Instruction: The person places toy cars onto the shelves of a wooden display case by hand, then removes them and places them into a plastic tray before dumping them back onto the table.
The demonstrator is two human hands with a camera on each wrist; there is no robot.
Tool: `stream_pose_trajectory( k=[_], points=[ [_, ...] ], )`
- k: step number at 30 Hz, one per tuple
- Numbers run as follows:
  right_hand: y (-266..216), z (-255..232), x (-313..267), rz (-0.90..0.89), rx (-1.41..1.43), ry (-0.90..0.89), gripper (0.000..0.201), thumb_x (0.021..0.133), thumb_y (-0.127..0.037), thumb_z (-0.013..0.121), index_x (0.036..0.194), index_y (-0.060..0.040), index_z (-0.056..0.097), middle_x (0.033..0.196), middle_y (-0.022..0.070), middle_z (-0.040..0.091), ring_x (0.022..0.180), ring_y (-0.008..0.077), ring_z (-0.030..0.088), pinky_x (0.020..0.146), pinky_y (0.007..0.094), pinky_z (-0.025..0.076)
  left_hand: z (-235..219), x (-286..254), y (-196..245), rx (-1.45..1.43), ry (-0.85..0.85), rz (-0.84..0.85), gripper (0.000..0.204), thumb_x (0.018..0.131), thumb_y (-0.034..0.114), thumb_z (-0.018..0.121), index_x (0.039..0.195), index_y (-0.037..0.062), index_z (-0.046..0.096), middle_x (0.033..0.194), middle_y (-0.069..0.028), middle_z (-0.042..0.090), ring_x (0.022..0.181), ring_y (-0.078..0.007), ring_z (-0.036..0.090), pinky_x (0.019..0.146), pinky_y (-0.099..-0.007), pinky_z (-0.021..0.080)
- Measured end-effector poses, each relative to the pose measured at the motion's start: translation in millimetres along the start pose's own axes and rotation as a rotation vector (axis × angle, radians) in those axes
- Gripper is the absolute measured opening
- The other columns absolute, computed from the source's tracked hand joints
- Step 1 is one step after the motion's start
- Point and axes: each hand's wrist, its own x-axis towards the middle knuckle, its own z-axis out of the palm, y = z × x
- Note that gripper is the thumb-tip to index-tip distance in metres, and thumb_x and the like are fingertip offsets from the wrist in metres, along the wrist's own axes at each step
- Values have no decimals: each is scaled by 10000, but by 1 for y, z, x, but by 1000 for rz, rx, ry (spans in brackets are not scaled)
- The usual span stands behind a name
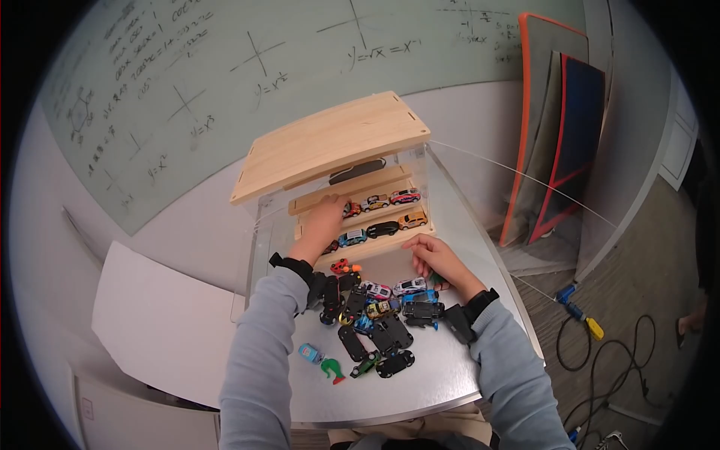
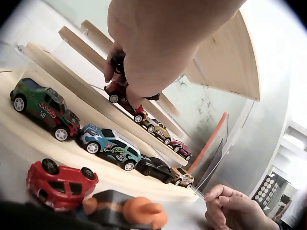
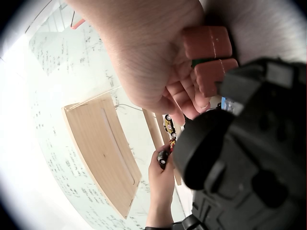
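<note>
My left hand [image 1: 325, 225] reaches into the stepped wooden rack [image 1: 420, 180] and grips a dark toy car [image 3: 163, 158], mostly hidden behind the fingers in the left wrist view. Its thumb lies against a red toy car [image 2: 115, 94] on the upper step. Yellow [image 1: 375, 202] and red-and-white [image 1: 406, 196] cars follow in that row. Along the lower step stand a green truck [image 2: 44, 109], a blue car [image 1: 352, 237], a black car [image 1: 383, 229] and an orange-yellow car [image 1: 412, 220]. My right hand [image 1: 439, 262] hovers loosely curled at the table's right, beside a toy with reddish-brown blocks [image 3: 216, 76].
Many toy cars, several upside down with black undersides [image 1: 390, 334], lie heaped on the metal table [image 1: 315, 397]. An overturned red car [image 2: 62, 184] and an orange-and-grey toy [image 2: 127, 211] lie before the rack. A green-and-red toy [image 1: 331, 369] lies near the front. Clear panels flank the rack.
</note>
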Motion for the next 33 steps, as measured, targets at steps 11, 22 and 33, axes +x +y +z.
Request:
stream_pose_trajectory(
  k=[11,22,33],
  points=[
    [2,-1,1,-10,-5,5,221,948,-110,420,1096,-42,570,691,-5,554,536,52,530,471,189,449,-19,-10,5,102,19,-87,312,779,64,595,1085,50,534,1008,-156,590,976,-348,566,775,-429,501],
    [1,0,1,-14,-8,7,223,935,-93,418,1085,-37,574,687,-2,550,526,59,529,463,196,452,-10,-38,-40,132,-50,-157,372,813,238,665,1100,46,528,1045,-148,597,958,-335,584,787,-424,478],
    [1,-1,2,-18,-18,-3,211,952,-108,417,1080,-45,572,685,-4,548,531,58,526,465,196,446,0,-29,-35,-193,38,-190,345,735,152,716,1054,50,633,1000,-148,626,995,-343,570,841,-419,460]
  ],
)
